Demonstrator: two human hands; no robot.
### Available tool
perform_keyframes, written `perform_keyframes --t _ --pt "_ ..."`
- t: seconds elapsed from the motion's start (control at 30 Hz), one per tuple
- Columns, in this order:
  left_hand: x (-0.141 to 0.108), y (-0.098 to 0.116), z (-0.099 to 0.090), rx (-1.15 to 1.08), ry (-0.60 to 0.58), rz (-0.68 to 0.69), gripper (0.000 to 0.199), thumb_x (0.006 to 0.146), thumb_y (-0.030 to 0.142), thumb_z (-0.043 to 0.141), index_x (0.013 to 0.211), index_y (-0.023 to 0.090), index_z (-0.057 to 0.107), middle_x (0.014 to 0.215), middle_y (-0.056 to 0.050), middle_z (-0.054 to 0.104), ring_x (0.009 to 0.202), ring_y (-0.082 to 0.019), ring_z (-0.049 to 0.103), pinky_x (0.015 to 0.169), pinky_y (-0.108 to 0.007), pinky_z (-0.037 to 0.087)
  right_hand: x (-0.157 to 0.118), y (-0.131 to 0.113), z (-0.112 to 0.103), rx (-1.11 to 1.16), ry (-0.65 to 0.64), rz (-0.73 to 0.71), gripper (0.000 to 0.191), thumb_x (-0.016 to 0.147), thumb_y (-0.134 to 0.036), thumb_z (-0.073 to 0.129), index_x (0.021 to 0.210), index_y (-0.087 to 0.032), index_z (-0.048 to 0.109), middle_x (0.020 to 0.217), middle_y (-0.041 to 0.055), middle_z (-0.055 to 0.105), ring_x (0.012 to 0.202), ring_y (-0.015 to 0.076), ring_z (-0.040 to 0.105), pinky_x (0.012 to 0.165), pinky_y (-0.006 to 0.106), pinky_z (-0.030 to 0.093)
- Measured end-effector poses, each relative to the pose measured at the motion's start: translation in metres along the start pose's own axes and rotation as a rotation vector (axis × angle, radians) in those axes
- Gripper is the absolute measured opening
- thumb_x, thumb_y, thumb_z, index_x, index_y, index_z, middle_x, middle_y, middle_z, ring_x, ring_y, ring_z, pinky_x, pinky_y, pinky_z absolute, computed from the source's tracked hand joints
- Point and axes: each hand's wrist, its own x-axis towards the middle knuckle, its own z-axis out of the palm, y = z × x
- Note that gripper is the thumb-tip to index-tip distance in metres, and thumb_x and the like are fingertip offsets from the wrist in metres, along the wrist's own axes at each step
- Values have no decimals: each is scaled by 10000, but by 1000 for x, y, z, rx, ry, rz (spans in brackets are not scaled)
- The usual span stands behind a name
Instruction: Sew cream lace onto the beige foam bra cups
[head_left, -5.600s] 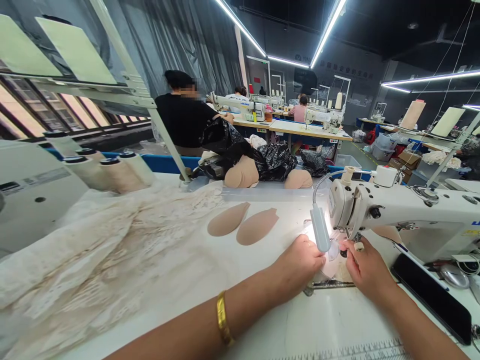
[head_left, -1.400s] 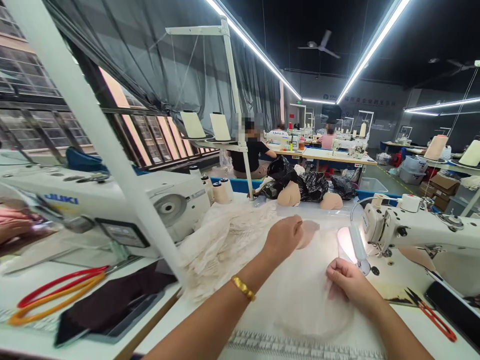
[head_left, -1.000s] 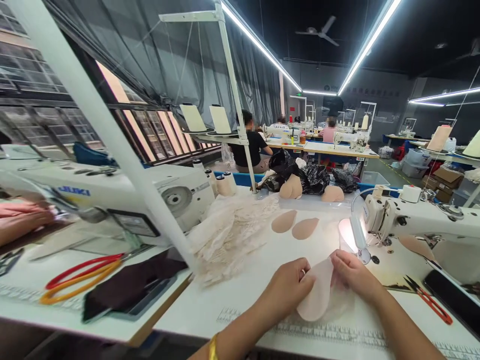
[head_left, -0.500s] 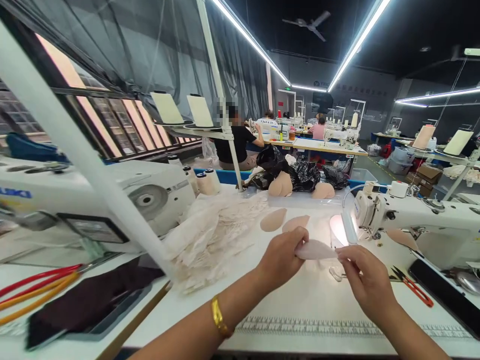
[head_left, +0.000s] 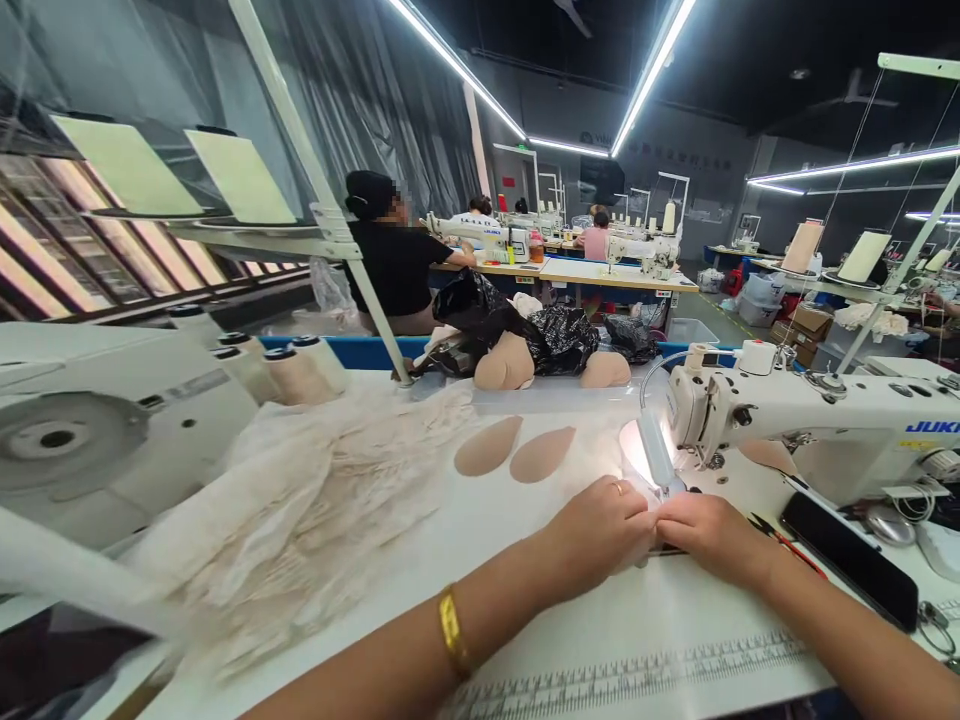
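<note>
My left hand, with a ring and a gold bracelet, has its fingers closed at the front of the white sewing machine. Against its fingertips is my right hand, also closed in a pinch. Whatever they hold is mostly hidden by the fingers. A lit lamp shines just beyond them. Two beige teardrop pads lie on the white table to the left of the machine. Pale, sheer lace fabric is heaped further left.
Red-handled snips and a black phone lie right of my right hand. Black plastic bags and beige cups sit at the back edge. A printed ruler runs along the front. A person in black sits beyond.
The view has turned right. Both hands have come together nearer the machine and lamp; the pale pad stretched between them earlier is now mostly hidden.
</note>
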Motion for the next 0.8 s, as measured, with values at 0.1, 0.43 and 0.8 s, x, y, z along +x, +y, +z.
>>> perform_keyframes --t 0.1,0.43,0.8 --pt "5 1 13 47 92 -46 221 838 74 604 701 202 487 682 2 517 594 -169 423 569 -329 296 -6 0 0 -6 137 -151 310 1056 -125 448 1205 -270 678 1120 47 749 973 209 638 836 338 539" --pt "2 7 27 49 229 -61 289 913 58 504 656 184 459 663 6 448 610 -159 342 605 -319 290 -9 -12 0 -83 122 -109 249 1037 -111 490 883 -214 657 801 21 605 776 188 482 673 293 410" --pt "3 12 36 29 268 -166 291 936 78 510 662 173 488 702 -14 475 649 -163 353 660 -309 331 -10 -5 2 -91 163 -71 241 1032 -106 496 833 -211 582 790 19 569 782 193 452 660 297 348"
